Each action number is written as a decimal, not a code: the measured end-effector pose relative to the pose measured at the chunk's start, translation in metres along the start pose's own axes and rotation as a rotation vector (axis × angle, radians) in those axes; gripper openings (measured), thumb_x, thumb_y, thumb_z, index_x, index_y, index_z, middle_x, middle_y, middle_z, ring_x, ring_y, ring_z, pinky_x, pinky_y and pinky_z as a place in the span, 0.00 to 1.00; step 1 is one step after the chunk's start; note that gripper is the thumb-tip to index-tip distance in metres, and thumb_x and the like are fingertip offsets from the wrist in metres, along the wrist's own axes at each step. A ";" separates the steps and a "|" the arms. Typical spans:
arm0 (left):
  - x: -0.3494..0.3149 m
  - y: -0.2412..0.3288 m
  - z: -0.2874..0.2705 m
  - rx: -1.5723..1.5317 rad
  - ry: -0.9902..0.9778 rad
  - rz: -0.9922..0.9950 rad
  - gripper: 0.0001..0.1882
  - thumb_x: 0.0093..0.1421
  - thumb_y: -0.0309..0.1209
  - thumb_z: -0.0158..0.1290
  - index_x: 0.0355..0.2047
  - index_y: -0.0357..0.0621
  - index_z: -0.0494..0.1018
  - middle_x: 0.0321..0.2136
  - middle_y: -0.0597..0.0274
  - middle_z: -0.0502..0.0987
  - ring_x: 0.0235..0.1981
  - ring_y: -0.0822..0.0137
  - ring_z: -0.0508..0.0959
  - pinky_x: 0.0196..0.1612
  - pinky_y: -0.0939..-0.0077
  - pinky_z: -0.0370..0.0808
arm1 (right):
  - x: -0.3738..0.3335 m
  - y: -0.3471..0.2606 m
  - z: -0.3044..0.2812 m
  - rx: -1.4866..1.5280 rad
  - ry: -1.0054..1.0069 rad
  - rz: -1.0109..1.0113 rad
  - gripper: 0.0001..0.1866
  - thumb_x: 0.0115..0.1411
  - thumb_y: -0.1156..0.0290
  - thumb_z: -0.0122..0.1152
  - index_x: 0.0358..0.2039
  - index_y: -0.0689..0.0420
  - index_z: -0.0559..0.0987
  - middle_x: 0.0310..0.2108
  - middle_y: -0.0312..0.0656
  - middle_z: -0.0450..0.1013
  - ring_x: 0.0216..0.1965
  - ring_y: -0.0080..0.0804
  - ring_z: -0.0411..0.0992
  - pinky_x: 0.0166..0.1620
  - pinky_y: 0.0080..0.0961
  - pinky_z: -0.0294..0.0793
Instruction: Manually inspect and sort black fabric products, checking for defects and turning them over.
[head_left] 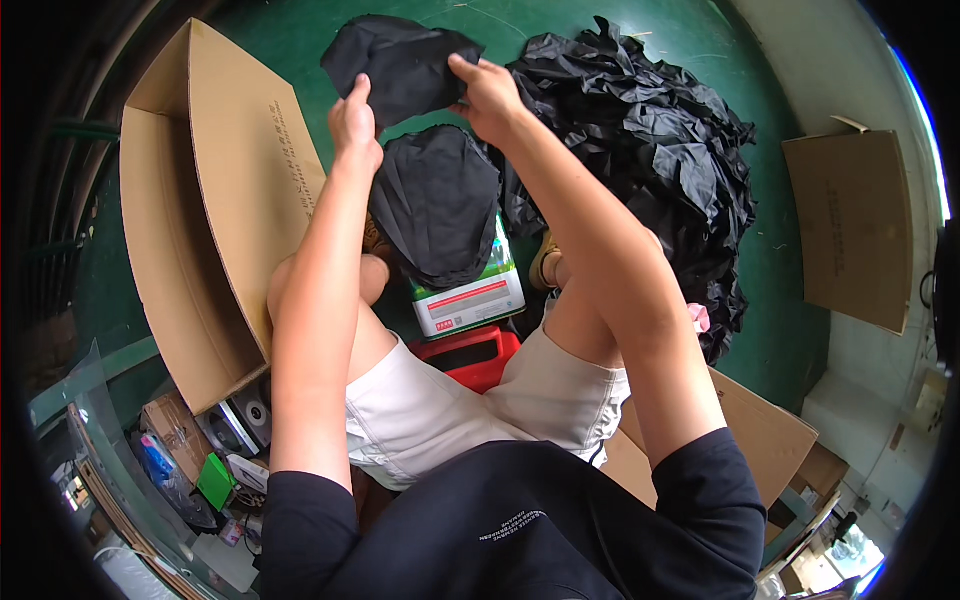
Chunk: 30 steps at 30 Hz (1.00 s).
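Stretched between my two hands is a black fabric piece (395, 65), held out beyond my knees. My left hand (355, 125) pinches its near left edge, thumb on top. At its right edge my right hand (490, 98) grips it, thumb over the cloth and fingers underneath. Closer to me, a stack of similar black fabric pieces (436, 205) lies flat on a white and green box (470, 305) between my legs. To the right of my right hand rises a big crumpled heap of black fabric (640, 150) on the floor.
An open cardboard box (245, 150) stands along my left side. A red plastic stool (480, 360) is between my thighs. Another cardboard box (850, 225) leans near the right wall, and a cardboard piece (765, 425) lies by my right hip. The floor (490, 25) is green.
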<state>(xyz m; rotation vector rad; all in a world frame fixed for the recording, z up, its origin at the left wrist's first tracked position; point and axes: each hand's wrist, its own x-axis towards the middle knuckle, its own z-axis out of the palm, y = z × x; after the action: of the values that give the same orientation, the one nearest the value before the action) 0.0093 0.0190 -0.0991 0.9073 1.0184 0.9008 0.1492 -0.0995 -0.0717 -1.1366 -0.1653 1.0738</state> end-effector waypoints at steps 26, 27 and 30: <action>-0.145 -0.179 -0.093 0.393 0.376 -0.241 0.20 0.61 0.40 0.56 0.25 0.31 0.75 0.22 0.54 0.76 0.29 0.59 0.77 0.31 0.62 0.75 | -0.085 0.217 -0.080 -0.674 0.662 -0.114 0.16 0.61 0.62 0.61 0.39 0.64 0.79 0.34 0.49 0.78 0.38 0.43 0.77 0.41 0.35 0.75; -0.147 -0.172 -0.080 0.395 0.362 -0.239 0.20 0.61 0.40 0.56 0.25 0.31 0.75 0.22 0.54 0.76 0.29 0.59 0.77 0.31 0.62 0.75 | -0.073 0.222 -0.093 -0.669 0.675 -0.120 0.16 0.61 0.62 0.61 0.39 0.64 0.79 0.34 0.49 0.78 0.38 0.43 0.77 0.41 0.35 0.75; -0.143 -0.161 -0.066 0.253 0.307 -0.175 0.18 0.62 0.40 0.58 0.22 0.40 0.70 0.18 0.68 0.67 0.20 0.69 0.70 0.21 0.72 0.71 | -0.056 0.221 -0.096 -0.351 0.517 -0.142 0.10 0.63 0.63 0.59 0.29 0.55 0.76 0.17 0.29 0.64 0.17 0.20 0.62 0.17 0.22 0.63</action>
<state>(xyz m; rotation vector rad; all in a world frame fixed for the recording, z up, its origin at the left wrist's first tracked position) -0.0613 -0.1562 -0.2215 0.8889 1.4785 0.7883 0.0437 -0.2019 -0.2699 -1.6575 -0.0230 0.6088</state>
